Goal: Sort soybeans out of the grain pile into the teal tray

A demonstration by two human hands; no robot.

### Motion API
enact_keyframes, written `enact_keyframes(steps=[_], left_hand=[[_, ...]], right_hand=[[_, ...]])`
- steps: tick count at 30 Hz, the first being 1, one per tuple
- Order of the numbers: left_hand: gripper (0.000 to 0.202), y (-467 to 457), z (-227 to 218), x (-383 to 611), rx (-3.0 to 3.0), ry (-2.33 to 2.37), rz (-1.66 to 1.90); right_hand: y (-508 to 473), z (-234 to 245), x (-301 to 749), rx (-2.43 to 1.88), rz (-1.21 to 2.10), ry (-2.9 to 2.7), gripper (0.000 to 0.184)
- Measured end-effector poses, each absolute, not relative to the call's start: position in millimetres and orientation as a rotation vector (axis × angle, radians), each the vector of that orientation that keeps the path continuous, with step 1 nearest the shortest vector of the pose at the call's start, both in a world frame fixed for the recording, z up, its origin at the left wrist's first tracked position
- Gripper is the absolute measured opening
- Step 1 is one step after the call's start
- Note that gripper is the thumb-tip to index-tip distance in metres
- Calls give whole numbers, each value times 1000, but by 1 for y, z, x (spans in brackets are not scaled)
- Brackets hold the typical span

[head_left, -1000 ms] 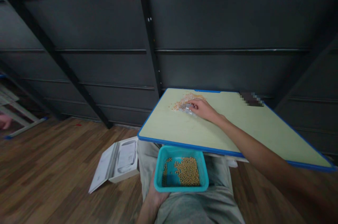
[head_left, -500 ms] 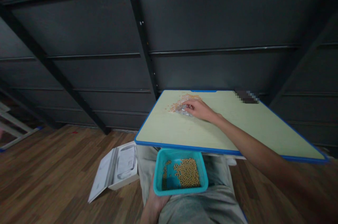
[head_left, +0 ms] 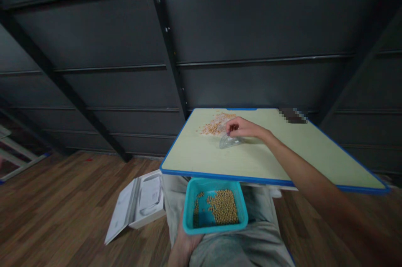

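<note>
Now the right hand [head_left: 246,128], fingers clamped on clear plastic [head_left: 228,143], has shifted right, baring more grains [head_left: 214,127]

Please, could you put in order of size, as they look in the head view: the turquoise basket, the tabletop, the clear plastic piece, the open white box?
1. Tabletop
2. Turquoise basket and open white box: too alike to rank
3. Clear plastic piece, partly covered by the right hand

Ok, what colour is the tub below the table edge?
The tub is turquoise, clear in the head view.
</note>
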State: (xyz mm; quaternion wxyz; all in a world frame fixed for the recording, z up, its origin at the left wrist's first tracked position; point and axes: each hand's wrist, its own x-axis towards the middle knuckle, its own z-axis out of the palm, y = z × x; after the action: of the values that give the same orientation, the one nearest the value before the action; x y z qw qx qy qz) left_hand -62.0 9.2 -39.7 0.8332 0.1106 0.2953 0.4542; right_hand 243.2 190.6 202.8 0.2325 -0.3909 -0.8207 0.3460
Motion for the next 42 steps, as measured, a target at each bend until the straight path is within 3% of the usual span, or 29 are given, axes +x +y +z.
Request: enact_keyframes(steps=[14,23,31,42], left_hand=[[19,8,-47,-64,231,598,986],[32,9,-28,-62,309,584,936],[37,9,-37,-62,360,635,974],[24,9,-37,-60,388,569,1012]], right_hand=[[191,216,272,-1261,857,-2453,14],[200,199,261,-1199,347,-2527,22],[195,185,246,-1210,70,-2456,26],[203,204,263,-1050,570,-2391,26]])
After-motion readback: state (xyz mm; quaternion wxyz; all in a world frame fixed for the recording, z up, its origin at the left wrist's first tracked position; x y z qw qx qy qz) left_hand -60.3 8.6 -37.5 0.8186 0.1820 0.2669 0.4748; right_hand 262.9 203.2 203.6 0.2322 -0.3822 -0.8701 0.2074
